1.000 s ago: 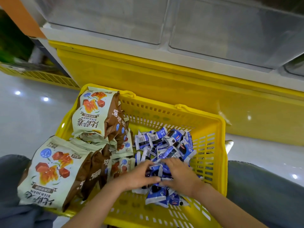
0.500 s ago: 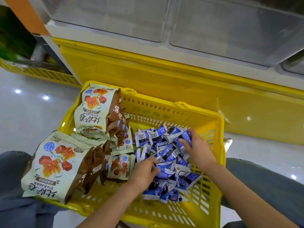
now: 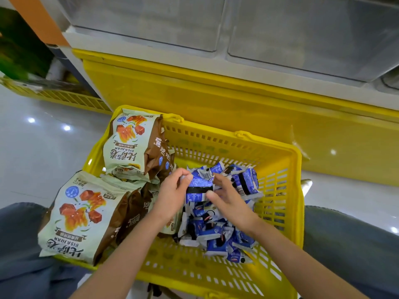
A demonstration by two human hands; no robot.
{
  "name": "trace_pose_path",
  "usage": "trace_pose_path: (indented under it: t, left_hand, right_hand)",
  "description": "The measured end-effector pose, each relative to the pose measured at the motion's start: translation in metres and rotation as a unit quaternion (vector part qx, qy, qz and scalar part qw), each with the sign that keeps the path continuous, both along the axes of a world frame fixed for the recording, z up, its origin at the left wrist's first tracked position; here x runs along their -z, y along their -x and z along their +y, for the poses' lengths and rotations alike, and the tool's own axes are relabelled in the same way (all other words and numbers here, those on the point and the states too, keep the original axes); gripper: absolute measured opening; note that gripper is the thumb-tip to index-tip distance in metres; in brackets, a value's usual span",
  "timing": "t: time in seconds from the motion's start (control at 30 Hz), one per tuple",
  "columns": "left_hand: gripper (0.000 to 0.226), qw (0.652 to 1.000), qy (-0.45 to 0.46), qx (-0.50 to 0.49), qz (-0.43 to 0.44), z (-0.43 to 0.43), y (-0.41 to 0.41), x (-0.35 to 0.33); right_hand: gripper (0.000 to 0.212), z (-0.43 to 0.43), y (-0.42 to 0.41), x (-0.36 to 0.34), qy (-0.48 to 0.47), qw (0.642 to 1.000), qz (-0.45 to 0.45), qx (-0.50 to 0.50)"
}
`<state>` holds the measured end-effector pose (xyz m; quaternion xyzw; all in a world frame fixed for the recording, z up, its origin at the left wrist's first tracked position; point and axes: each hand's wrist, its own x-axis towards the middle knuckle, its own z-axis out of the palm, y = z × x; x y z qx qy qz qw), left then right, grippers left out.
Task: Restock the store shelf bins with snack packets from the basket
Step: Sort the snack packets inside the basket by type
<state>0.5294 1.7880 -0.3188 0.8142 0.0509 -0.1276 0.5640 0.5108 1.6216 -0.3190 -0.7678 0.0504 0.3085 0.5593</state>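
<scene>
A yellow plastic basket [image 3: 278, 190] sits in front of me between my knees. Its right half holds a heap of small blue snack packets [image 3: 218, 231]. Large pale-green and brown snack bags stand along its left side, one at the back [image 3: 131, 145] and one at the front left [image 3: 79, 214]. Above the heap, a bunch of blue packets [image 3: 199, 186] is held between both hands. My left hand [image 3: 172, 195] pinches its left edge with curled fingers, and my right hand [image 3: 228, 199] grips it from the right.
Clear plastic shelf bins [image 3: 302, 33] run along the top of the view, above a yellow shelf base [image 3: 216, 98]. A glossy white floor [image 3: 38, 152] lies to the left, with another low yellow shelf edge [image 3: 64, 98] beyond it. My grey-trousered knees flank the basket.
Both hands have come together over the heap and lifted a bunch of blue packets. Half a second ago the right hand was reaching toward the basket's far right side.
</scene>
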Motion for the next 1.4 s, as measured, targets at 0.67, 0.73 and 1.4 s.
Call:
trace_pose_path:
  t: [0.67,0.73,1.4]
  left_hand:
    - [0.034,0.899,-0.257,0.221,0.277,0.012,0.039,0.08]
    - [0.021,0.901,-0.284,0.213,0.247,0.01,0.038,0.08]
    - [0.022,0.99,0.0,0.081,0.113,-0.059,-0.046,0.013]
  right_hand:
    - [0.051,-0.018,0.014,0.024,0.202,0.946,-0.105,-0.23]
    - [0.063,-0.011,0.029,0.038,0.221,0.915,-0.069,-0.331]
    - [0.035,-0.078,-0.054,-0.018,0.407,0.905,-0.123,-0.01]
